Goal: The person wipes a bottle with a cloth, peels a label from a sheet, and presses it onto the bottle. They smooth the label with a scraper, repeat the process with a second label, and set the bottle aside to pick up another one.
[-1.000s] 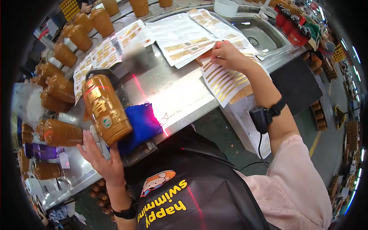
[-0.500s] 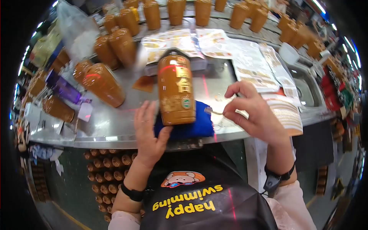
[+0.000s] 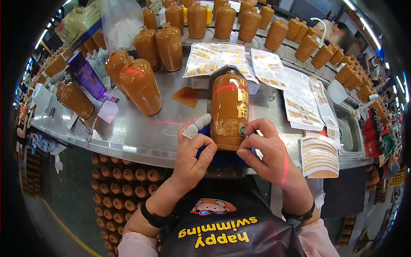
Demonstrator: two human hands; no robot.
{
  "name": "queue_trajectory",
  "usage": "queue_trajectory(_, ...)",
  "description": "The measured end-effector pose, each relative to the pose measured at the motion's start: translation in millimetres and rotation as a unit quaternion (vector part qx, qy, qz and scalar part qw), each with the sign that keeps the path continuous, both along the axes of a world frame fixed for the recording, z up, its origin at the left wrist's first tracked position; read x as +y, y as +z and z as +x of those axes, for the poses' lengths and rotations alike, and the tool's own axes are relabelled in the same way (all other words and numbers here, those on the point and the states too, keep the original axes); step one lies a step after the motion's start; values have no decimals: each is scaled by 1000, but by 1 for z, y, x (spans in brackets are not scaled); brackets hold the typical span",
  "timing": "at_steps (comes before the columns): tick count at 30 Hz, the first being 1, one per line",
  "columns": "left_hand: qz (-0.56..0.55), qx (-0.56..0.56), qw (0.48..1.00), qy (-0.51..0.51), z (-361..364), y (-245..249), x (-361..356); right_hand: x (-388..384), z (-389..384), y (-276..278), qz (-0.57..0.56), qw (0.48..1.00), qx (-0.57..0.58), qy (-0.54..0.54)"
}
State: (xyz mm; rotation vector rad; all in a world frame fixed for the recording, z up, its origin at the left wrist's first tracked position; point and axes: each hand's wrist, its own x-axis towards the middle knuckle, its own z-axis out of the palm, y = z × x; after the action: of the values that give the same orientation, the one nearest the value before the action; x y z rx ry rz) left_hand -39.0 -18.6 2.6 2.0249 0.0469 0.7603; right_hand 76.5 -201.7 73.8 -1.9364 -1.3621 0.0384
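Note:
A glossy brown bottle [image 3: 230,112] with gold characters and a green mark lies in a dark holder, neck away from me. Blue cloth [image 3: 205,129] shows under and beside its lower end. My left hand [image 3: 195,152] is beside the bottle's lower left, thumb and forefinger pinched together, one finger wrapped in white. At the lower right edge, my right hand [image 3: 267,150] is closed in a pinch close to the glass. A thin pale line crosses the bottle near its base; whether my fingertips hold its ends is too small to tell.
Sheets of gold labels [image 3: 299,100] lie behind and to the right, and a sheet of curved gold strips [image 3: 320,156] is at the right edge. Brown bottles [image 3: 141,85] stand at left and along the back. A purple bottle [image 3: 87,77] and a sink [image 3: 349,128] flank the metal table.
My right hand has moved from right of the bottle, where it held a thin strip, to its lower edge. My left hand has gone from spread to pinched. The view has shifted.

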Motion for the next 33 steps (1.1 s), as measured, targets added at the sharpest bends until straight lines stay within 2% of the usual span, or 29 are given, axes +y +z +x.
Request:
queue_trajectory(6, -99, 26, 995, 12, -2, -9, -1, 6, -4, -11, 22, 999, -8, -33)
queue_trajectory(8, -180, 64, 982, -5, -4, -27, 4, 6, -4, -13, 26, 999, -7, -37)
queue_trajectory(10, -183, 55, 982, -3, -4, -29, 5, 6, -4, -13, 21, 999, 1, -39)
queue_trajectory(12, -110, 1, 994, 18, -4, -22, 5, 5, -4, -13, 17, 999, 13, -42)
queue_trajectory(13, 10, 8, 999, 34, -3, -19, 5, 5, -4, -13, 16, 999, 20, -44)
queue_trajectory(16, 219, 5, 973, 75, 8, -18, 12, 5, -4, -13, 10, 998, 34, -47)
queue_trajectory(20, 353, -5, 931, 88, 5, -3, 18, 2, 0, -14, 0, 996, 65, -55)
queue_trajectory(23, 225, 2, 974, 23, 5, 2, 19, 1, -1, -15, 8, 992, 110, -58)
queue_trajectory(25, 46, 3, 998, -38, 8, -9, 18, 1, 0, -15, 7, 994, 99, -52)
queue_trajectory(27, -104, 18, 991, -87, 12, -15, 16, 1, 0, -16, 9, 995, 92, -48)
queue_trajectory(30, -93, 20, 994, -52, 15, -20, 6, 2, 0, -15, 13, 995, 83, -43)
queue_trajectory(33, -153, 7, 985, -75, 17, -28, 6, 2, 1, -15, 15, 996, 76, -40)
